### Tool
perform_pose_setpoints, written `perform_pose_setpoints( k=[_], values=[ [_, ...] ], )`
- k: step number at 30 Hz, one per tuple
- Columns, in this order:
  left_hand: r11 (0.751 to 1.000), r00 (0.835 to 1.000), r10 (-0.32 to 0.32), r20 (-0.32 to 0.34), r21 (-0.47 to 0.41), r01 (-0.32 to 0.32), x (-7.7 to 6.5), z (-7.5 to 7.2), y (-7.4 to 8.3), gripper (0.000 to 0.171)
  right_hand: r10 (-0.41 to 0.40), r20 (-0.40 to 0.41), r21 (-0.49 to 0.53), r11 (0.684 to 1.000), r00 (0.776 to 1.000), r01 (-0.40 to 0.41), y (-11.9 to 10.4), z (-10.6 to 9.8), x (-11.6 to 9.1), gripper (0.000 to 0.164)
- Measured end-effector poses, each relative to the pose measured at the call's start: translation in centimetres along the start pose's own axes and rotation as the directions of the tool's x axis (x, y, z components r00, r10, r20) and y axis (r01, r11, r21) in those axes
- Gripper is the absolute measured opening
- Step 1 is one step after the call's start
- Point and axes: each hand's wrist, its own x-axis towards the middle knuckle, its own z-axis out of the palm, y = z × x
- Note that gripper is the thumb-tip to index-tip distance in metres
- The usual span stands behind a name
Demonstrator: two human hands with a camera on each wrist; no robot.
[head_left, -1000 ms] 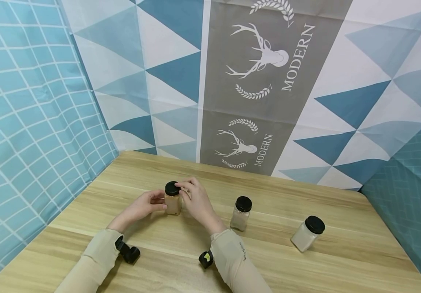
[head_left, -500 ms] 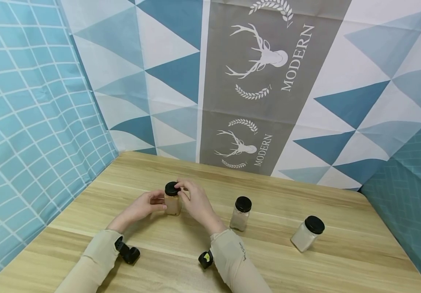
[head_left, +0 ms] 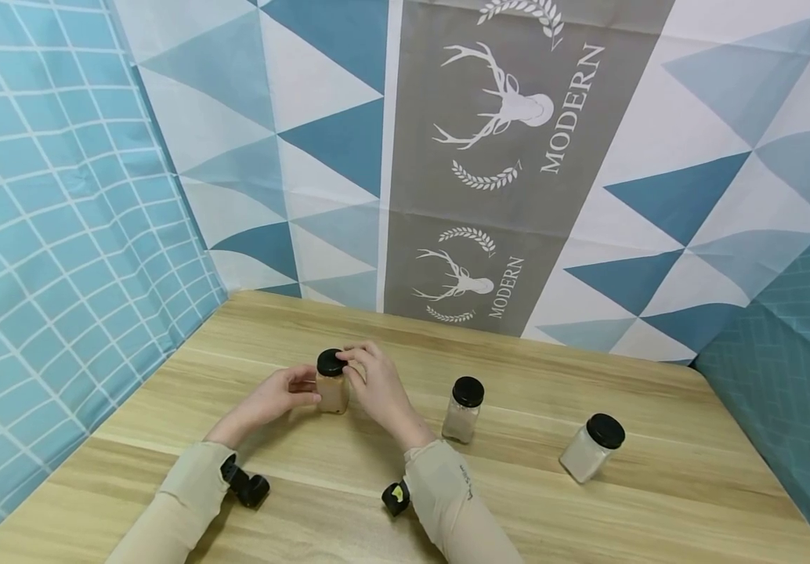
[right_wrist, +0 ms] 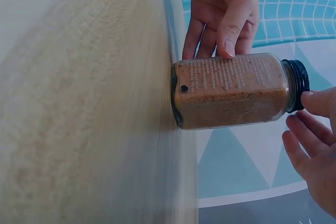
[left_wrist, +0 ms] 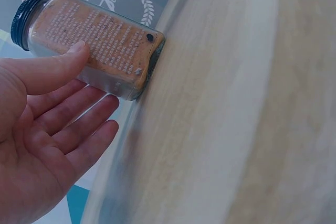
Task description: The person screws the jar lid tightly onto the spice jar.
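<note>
A square glass spice jar (head_left: 332,394) full of orange-brown powder stands upright on the table, its black lid (head_left: 331,362) on top. My left hand (head_left: 281,395) holds the jar's side; in the left wrist view the thumb (left_wrist: 58,69) lies across the printed face and the other fingers reach along the neighbouring side. With thumb and fingertips, my right hand (head_left: 380,388) pinches the lid from the right. The right wrist view shows the right hand (right_wrist: 317,145) at the lid's rim and the jar's base on the wood.
To the right stand two more black-lidded jars: one with pale greyish contents (head_left: 461,419) and, farther right, one with whitish contents (head_left: 584,454). The wooden table (head_left: 306,486) meets a patterned cloth backdrop (head_left: 334,157) behind and a blue checked cloth (head_left: 59,219) at left.
The fingers of my right hand shift slightly at the lid. My left hand and all the jars stay where they were.
</note>
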Motion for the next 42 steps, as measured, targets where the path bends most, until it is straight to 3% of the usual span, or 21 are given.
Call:
perform_pose_setpoints(
  k=[6,14,23,34,42],
  values=[
    [1.000,1.000,0.015,0.004,-0.007,-0.015,0.06,0.03,-0.03,0.052,0.009,0.049,0.027,1.000,0.999,-0.010,-0.10,0.12,0.00,0.018],
    [1.000,1.000,0.006,0.000,0.003,-0.006,0.00,0.01,0.02,0.053,0.014,0.052,0.047,0.999,0.999,-0.017,-0.16,0.17,-0.04,0.024],
    [1.000,1.000,0.013,0.002,0.002,-0.013,-0.04,0.02,0.13,0.053,0.012,0.103,-0.027,1.000,0.995,-0.009,-0.20,-0.10,-0.03,0.029],
    [1.000,1.000,0.016,0.006,-0.006,-0.016,0.02,0.13,0.10,0.054,-0.035,0.112,0.005,0.999,0.993,0.034,0.28,0.18,0.03,0.033],
    [1.000,1.000,0.023,0.005,0.003,-0.023,0.05,0.22,0.15,0.053,-0.026,0.086,0.021,0.999,0.996,0.024,0.37,0.12,0.15,0.031]
  ],
)
